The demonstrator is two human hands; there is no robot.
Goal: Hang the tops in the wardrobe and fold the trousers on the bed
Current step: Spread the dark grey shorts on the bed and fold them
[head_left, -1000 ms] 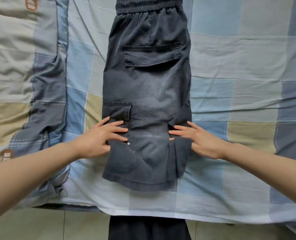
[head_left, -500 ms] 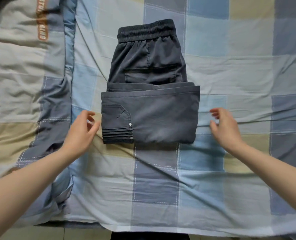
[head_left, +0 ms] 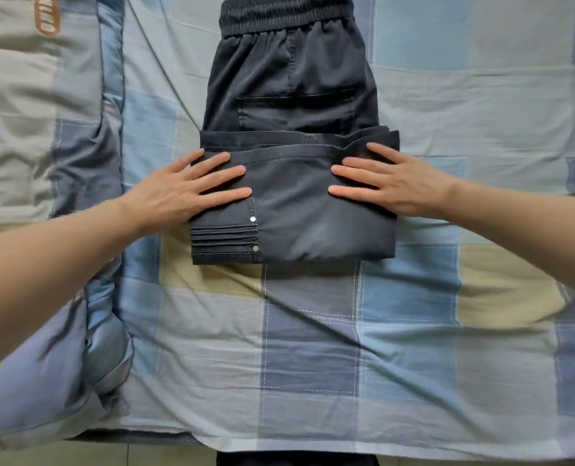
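My left hand (head_left: 175, 193) and right hand (head_left: 400, 183) press flat, fingers straight, gripping nothing, on the folded dark grey cotton trousers (head_left: 292, 183); I think the thick fold could spring open when I lift off.

Both forearms are bare, the left hand (head_left: 175, 193) and right hand (head_left: 403, 186) ungloved.

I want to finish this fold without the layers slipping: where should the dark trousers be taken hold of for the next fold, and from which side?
Probably at the near folded edge of the trousers, one hand at each lower corner, coming from the near bed edge. That edge is a thick, straight stack, and the waistband lies flat beyond. The left hand and right hand rest flat on top.
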